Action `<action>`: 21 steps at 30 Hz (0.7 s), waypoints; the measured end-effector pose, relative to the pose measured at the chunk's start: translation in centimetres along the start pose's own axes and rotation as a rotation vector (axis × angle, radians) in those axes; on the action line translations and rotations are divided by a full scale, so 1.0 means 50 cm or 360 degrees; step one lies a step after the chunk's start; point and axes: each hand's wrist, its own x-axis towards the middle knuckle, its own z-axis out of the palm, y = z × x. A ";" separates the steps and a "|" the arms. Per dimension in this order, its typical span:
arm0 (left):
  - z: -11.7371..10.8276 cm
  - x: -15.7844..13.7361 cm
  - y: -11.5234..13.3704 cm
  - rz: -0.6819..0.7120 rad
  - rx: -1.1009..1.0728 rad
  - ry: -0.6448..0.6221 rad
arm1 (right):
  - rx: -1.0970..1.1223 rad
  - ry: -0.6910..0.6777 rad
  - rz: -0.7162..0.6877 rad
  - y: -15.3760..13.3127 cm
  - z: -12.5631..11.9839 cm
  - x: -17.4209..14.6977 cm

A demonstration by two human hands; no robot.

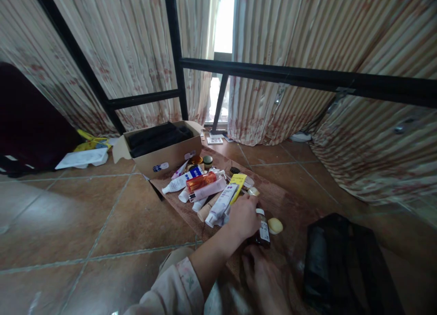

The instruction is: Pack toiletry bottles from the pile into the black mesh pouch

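My left hand reaches over the right end of a pile of tubes, its fingers curled down and mostly hidden. Whatever they hold, if anything, is out of sight. Close by lie a white tube, a yellow packet and a small pale-capped item. Right beside this hand is a dark bottle with a white cap and label. My right hand, dim and slightly blurred, rests low near the bottle's base, thumb and fingers apart. A round yellowish object sits right of the bottle.
An orange bottle, a pink tube and small jars share the brown mat. Behind stands a cardboard box holding something black. A black bag lies at right. Dark metal bars cross before curtains.
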 end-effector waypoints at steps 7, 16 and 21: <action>-0.010 -0.004 -0.003 -0.0046 0.0157 0.0091 | 0.0097 0.0045 -0.0092 0.023 0.023 0.003; -0.056 0.026 -0.053 -0.0149 -0.0039 0.0588 | 0.0192 -0.0105 -0.0048 0.037 0.028 0.010; -0.123 0.033 -0.125 -0.0556 0.0256 0.0795 | 0.0221 -0.0105 -0.0044 0.033 0.024 0.008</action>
